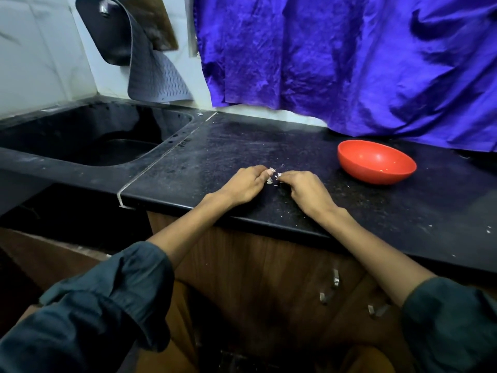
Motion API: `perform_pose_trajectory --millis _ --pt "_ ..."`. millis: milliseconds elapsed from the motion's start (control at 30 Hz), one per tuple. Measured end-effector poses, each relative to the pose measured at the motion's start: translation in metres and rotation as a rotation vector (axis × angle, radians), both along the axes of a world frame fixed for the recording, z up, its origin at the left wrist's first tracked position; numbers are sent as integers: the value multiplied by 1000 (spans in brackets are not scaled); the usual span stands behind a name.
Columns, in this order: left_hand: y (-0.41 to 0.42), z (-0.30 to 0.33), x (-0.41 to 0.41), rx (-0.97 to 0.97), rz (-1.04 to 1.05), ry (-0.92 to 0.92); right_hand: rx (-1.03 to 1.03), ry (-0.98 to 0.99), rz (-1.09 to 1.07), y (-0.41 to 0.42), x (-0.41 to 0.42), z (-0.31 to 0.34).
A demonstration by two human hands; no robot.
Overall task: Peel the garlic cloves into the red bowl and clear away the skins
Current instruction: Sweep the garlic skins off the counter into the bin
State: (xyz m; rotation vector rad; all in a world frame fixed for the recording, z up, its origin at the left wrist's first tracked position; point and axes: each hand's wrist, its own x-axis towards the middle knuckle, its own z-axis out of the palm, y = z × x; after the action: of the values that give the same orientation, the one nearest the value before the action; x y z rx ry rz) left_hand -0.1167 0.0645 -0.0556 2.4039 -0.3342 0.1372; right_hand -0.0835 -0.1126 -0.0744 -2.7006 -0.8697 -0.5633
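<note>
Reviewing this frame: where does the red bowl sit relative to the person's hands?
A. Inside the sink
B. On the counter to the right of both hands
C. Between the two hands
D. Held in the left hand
B: the red bowl rests on the black counter, right of the right hand and left hand.

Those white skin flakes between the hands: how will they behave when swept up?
The skin flakes look papery thin, so probably very light and apt to scatter. Stray specks already dot the countertop, suggesting they drift easily. They may cling to fingers.

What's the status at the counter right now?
Left hand and right hand together, pinching garlic skins. Red bowl to the right, nearly empty. Nothing between.
</note>
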Motion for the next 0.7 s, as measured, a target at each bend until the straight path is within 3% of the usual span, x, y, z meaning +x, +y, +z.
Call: perform_pose_trajectory --millis 133,233,300,400,533,600,700 --pt "-4 3 -2 11 21 -8 103 -85 -36 -3 -2 8" --pt "-8 2 -3 32 34 -36 -26 -38 -49 -4 -1 7" --pt "-12 3 -3 67 27 -49 51 -22 -101 -9 2 11" --pt "-19 5 -3 119 15 -63 473 87 -209 -15 4 26" --pt "-39 8 -4 175 -1 -131 1415 668 -221 -31 -10 49" --pt "-54 11 -7 165 -17 -165 1664 816 -192 -44 -21 54" --pt "-85 10 -14 151 -62 -220 1838 922 -127 -72 -44 54"
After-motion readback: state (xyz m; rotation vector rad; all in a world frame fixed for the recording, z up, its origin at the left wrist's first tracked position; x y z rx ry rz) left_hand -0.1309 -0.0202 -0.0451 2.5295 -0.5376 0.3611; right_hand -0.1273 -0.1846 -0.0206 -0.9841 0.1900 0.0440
